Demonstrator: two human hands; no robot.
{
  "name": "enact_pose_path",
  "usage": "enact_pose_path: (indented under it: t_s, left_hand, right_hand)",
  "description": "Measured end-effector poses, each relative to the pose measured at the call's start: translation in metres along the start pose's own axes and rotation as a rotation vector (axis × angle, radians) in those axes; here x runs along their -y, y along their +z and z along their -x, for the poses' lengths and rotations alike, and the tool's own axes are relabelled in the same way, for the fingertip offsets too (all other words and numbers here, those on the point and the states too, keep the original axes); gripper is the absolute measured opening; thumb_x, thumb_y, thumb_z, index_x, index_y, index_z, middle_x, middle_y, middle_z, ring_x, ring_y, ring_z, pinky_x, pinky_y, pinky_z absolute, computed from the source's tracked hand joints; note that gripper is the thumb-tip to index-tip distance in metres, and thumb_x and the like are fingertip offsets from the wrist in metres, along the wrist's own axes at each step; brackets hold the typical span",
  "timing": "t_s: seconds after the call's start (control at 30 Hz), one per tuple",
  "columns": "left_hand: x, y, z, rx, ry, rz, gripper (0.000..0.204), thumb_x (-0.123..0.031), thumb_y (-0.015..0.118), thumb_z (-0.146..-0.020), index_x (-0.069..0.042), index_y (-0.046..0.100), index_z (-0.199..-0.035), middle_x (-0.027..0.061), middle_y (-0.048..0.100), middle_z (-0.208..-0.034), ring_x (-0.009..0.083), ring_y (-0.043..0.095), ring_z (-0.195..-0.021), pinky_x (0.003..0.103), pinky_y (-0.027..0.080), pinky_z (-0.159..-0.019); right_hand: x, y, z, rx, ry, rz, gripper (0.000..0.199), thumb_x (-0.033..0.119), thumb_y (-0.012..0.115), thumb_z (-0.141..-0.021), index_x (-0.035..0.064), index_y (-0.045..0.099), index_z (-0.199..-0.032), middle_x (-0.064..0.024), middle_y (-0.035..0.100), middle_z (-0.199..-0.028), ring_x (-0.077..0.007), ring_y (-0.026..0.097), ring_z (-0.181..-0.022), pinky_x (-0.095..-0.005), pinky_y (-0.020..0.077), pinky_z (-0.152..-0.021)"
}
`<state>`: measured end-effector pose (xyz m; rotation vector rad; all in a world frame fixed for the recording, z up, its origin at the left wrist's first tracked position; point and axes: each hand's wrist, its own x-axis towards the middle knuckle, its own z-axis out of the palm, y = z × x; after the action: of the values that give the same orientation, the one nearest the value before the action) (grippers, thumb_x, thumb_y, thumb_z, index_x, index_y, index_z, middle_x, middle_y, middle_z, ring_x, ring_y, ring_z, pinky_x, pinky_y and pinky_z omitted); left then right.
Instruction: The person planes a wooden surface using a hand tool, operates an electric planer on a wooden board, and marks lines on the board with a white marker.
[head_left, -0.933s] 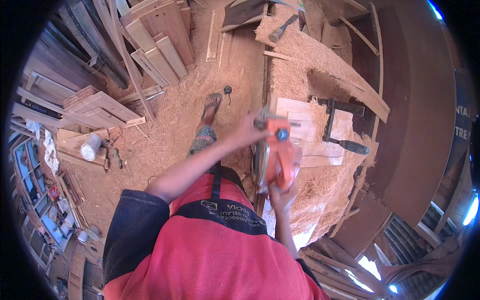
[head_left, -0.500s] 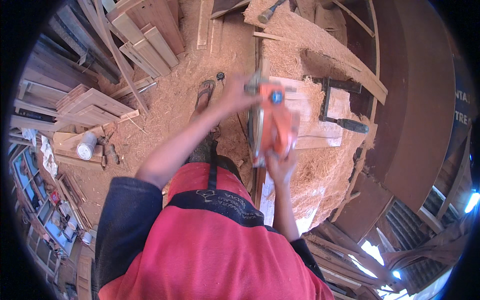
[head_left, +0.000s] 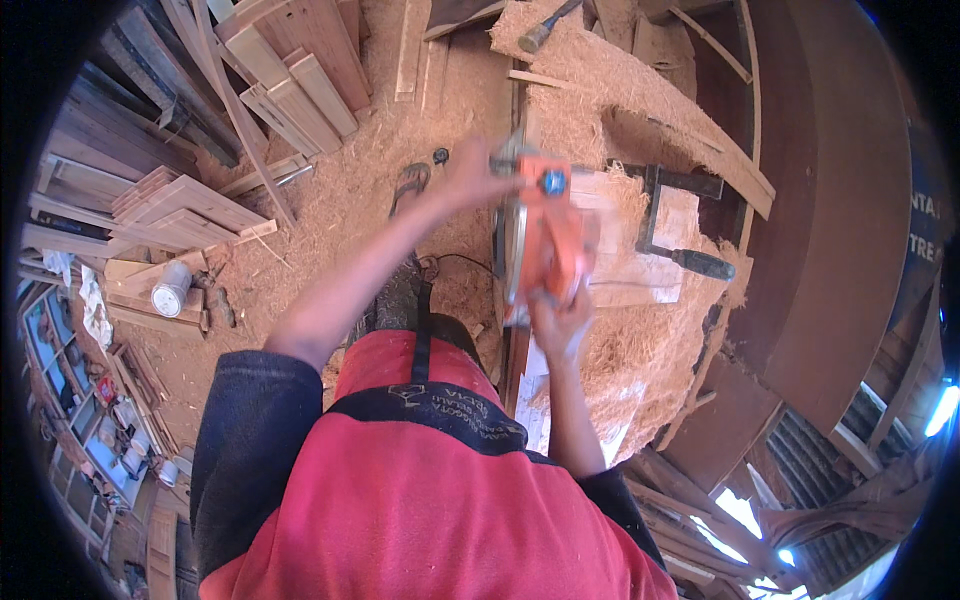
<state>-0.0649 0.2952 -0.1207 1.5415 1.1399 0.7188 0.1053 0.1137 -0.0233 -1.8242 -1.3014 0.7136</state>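
Observation:
An orange electric planer with a blue knob lies over the near edge of a shavings-covered workbench, its bright metal side toward the left. My right hand is closed round its rear handle. At the far end, my left hand grips the planer's front, with the thumb against the orange housing; motion blurs its other fingers. Right beside the planer is a pale board, partly under shavings. On that board rests a dark clamp with a black handle.
A mallet-like tool lies at the bench's far end. Stacked planks and boards stand at left, near a white tub. Shavings cover the floor by my foot, where a small black round object lies. Brown panels rise at right.
The planer and both hands have shifted very slightly, the planer's front a little away from me. My grip looks the same. The clamp and board stay put.

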Motion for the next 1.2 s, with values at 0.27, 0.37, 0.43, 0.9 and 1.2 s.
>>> enact_pose_path:
  t_s: [0.27, 0.37, 0.43, 0.9, 1.2]
  left_hand:
    - [0.002, -0.011, -0.024, -0.008, 0.008, 0.085, 0.063, -0.045, 0.086, -0.072, 0.001, 0.069, -0.113, 0.0115, 0.072, -0.086, 0.0179, 0.066, -0.079, 0.035, 0.053, -0.075]
    - [0.007, 0.035, 0.060, -0.059, 0.036, -0.092, 0.078, -0.047, 0.087, -0.070, -0.001, 0.063, -0.129, 0.0190, 0.067, -0.108, 0.0301, 0.061, -0.104, 0.041, 0.048, -0.094]
    - [-0.016, 0.055, 0.125, 0.011, -0.119, -0.055, 0.091, -0.047, 0.087, -0.070, -0.002, 0.053, -0.142, 0.0248, 0.055, -0.124, 0.0376, 0.051, -0.116, 0.045, 0.040, -0.106]
    - [0.002, -0.005, -0.017, -0.049, 0.019, 0.013, 0.063, -0.040, 0.088, -0.071, 0.001, 0.070, -0.116, 0.0162, 0.072, -0.092, 0.0237, 0.069, -0.087, 0.038, 0.053, -0.079]
    - [-0.010, 0.009, 0.028, -0.029, -0.011, -0.015, 0.078, -0.045, 0.087, -0.069, -0.001, 0.064, -0.129, 0.0190, 0.064, -0.104, 0.0288, 0.061, -0.101, 0.041, 0.048, -0.088]
  right_hand:
    - [0.001, 0.008, -0.024, 0.014, 0.036, 0.104, 0.020, 0.014, 0.074, -0.078, 0.0006, 0.061, -0.087, -0.0169, 0.059, -0.070, -0.0271, 0.061, -0.065, -0.0402, 0.0477, -0.060]
    - [-0.001, -0.028, 0.054, 0.068, -0.059, 0.156, 0.023, 0.014, 0.077, -0.077, 0.0016, 0.063, -0.089, -0.0173, 0.061, -0.073, -0.0280, 0.062, -0.065, -0.0404, 0.0484, -0.059]
    - [-0.026, -0.055, 0.128, 0.106, 0.144, 0.154, 0.024, 0.015, 0.077, -0.075, 0.0027, 0.066, -0.092, -0.0132, 0.066, -0.075, -0.0276, 0.065, -0.066, -0.0383, 0.0514, -0.062]
    - [0.000, 0.004, -0.017, 0.029, -0.006, 0.106, 0.027, 0.009, 0.069, -0.074, -0.0003, 0.065, -0.099, -0.0158, 0.066, -0.077, -0.0255, 0.066, -0.069, -0.0389, 0.0513, -0.064]
    - [-0.006, -0.014, 0.028, 0.046, 0.066, 0.153, 0.022, 0.013, 0.073, -0.077, 0.0004, 0.064, -0.092, -0.0174, 0.067, -0.076, -0.0269, 0.065, -0.066, -0.0391, 0.0500, -0.062]
